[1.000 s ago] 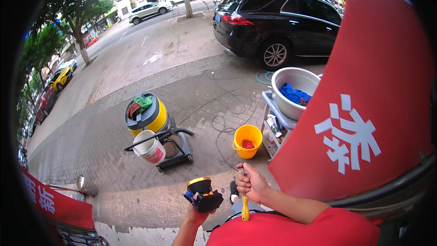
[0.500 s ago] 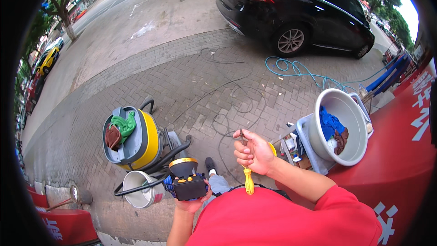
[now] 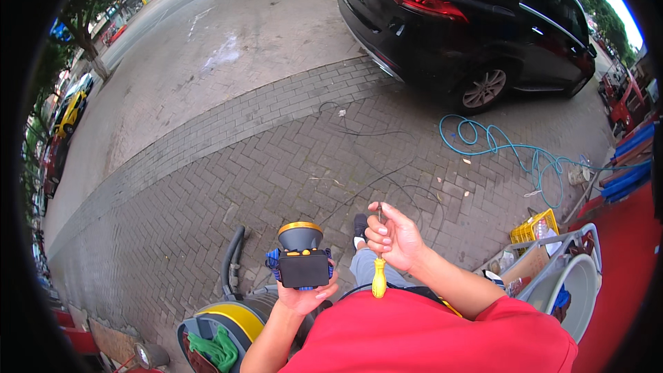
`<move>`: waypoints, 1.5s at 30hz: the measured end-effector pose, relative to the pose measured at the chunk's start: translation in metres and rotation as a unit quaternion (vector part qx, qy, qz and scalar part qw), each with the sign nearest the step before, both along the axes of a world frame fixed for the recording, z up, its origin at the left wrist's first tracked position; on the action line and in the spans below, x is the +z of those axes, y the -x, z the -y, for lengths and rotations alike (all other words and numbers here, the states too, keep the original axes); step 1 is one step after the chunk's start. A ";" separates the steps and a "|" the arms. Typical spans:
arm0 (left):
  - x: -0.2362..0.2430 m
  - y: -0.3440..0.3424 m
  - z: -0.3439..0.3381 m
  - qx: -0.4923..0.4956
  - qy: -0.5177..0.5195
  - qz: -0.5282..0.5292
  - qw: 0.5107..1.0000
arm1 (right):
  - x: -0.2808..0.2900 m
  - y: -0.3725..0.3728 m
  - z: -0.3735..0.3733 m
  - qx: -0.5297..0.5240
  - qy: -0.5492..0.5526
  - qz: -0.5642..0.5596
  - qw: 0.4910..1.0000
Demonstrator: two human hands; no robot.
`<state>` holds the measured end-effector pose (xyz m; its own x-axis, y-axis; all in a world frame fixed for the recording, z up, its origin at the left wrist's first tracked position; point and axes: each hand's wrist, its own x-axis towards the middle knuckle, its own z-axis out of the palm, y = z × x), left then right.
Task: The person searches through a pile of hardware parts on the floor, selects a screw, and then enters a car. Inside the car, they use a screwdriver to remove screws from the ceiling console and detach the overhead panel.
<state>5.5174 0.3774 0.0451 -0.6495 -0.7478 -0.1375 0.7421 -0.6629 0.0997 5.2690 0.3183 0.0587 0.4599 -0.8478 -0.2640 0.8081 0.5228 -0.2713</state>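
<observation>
From below, my left hand (image 3: 301,300) is wrapped round a headlamp (image 3: 304,269) with a black body, an orange-rimmed lamp head, orange buttons and a blue strap. My right hand (image 3: 396,243) grips a screwdriver (image 3: 379,279) by its metal shaft. The yellow handle hangs below that fist, in front of my red shirt, and the shaft's upper end shows by the thumb. The two tools are apart, held side by side over the paving.
A yellow and grey vacuum cleaner (image 3: 245,319) with green cloth stands at lower left. At lower right are a cart (image 3: 547,254), a grey tub (image 3: 587,289) and a yellow basket (image 3: 534,226). A blue hose (image 3: 512,144) lies coiled near a black car (image 3: 476,34).
The vacuum cleaner and tub have slid toward the lower edge of the picture, and the car looks larger and nearer. Both hands keep their hold; the headlamp is slightly farther right and higher.
</observation>
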 end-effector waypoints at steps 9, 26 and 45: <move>0.011 0.001 0.367 0.285 -0.167 -0.013 0.944 | -0.006 -0.032 0.404 0.086 -0.098 -0.081 0.988; -0.032 -0.099 1.094 0.265 -0.160 -0.132 0.942 | -0.037 -0.084 1.088 0.051 -0.140 -0.104 0.983; -0.065 -0.128 1.855 0.254 -0.145 0.102 0.951 | -0.059 -0.102 1.894 0.090 -0.145 -0.048 0.984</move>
